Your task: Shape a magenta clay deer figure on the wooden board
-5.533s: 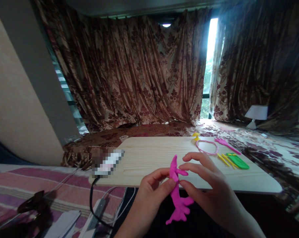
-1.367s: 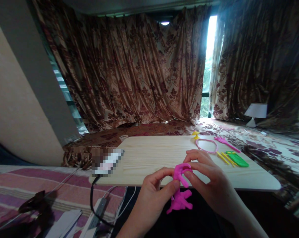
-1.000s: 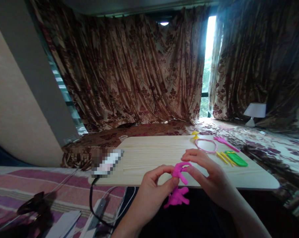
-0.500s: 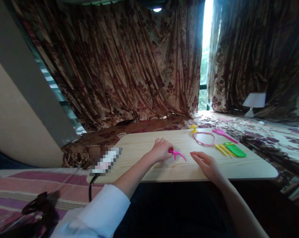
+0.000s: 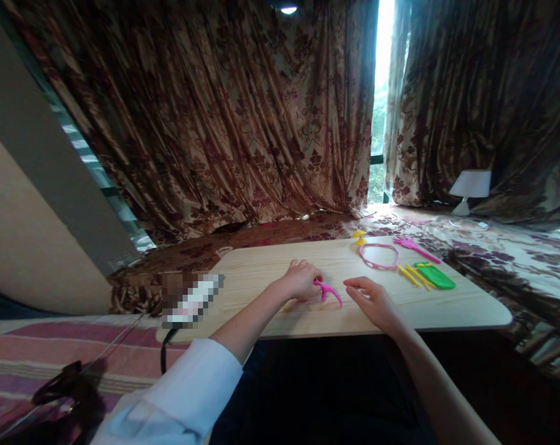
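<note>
My left hand point(image 5: 302, 280) is over the middle of the light wooden table, its fingers closed on one end of a bright pink forked piece point(image 5: 329, 290). Two thin prongs of the piece stick out to the right and downward; whether it is plastic or clay I cannot tell. A short distance to the right, my right hand point(image 5: 370, 300) holds nothing, with thumb and fingers apart and pointing toward the prongs. The fingertips of my left hand are partly hidden behind its knuckles.
On the right of the table point(image 5: 261, 259) lie a pink ring point(image 5: 379, 267), a pink hand-shaped stick point(image 5: 416, 248), yellow sticks point(image 5: 416, 277) and a green tray-like piece point(image 5: 440, 278). A yellow piece point(image 5: 359, 237) stands at the far edge. A blurred-out item point(image 5: 194, 301) occupies the left end.
My right hand has come a little closer to the pink forked piece, and its thumb and fingers have parted. The prongs now hang lower. The view has shifted slightly.
</note>
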`<state>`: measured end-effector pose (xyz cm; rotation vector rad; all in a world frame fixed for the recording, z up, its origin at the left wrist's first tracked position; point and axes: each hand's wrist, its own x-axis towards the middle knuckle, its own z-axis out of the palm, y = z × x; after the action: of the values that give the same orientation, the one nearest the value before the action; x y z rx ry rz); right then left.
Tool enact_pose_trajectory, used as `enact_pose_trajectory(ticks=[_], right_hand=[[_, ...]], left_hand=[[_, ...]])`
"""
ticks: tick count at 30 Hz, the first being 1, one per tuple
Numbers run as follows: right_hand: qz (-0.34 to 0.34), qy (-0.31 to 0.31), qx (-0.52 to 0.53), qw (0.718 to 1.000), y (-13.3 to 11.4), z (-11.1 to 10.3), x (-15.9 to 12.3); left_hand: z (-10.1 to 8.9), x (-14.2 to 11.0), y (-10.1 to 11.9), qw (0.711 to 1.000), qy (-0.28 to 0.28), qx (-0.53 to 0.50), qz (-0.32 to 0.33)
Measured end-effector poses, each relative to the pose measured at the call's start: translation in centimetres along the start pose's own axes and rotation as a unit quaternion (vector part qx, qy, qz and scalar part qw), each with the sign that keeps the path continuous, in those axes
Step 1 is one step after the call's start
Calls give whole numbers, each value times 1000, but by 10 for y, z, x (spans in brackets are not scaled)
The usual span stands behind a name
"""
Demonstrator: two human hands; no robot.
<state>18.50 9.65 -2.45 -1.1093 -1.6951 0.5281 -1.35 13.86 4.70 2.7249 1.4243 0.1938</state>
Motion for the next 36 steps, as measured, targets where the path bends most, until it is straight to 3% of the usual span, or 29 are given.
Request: enact_pose_trajectory(ticks=[4, 8, 12, 15, 19, 24, 30, 36], right_hand=[[-20, -27, -11, 999, -12, 18, 19], [-21, -52, -15, 998, -18, 41, 33], [-5, -67, 0, 998, -23, 53, 39], [5, -69, 26, 997, -34, 50, 36], [12, -57, 89, 994, -57, 37, 23], [20, -34, 154, 987, -84, 29, 6], [14, -27, 169, 985, -97, 32, -1], [8, -19, 150, 988, -106, 25, -7]], left_hand=[[-12, -5, -5, 996, 47, -77, -13], [-19, -36, -16, 964, 179, -182, -69], [5, -85, -21, 876, 331, -304, -174], [33, -109, -14, 799, 374, -413, -225], [48, -114, 9, 711, 366, -553, -234], [31, -110, 36, 641, 302, -682, -179], [21, -113, 45, 583, 253, -758, -146], [26, -111, 43, 563, 275, -762, -161]])
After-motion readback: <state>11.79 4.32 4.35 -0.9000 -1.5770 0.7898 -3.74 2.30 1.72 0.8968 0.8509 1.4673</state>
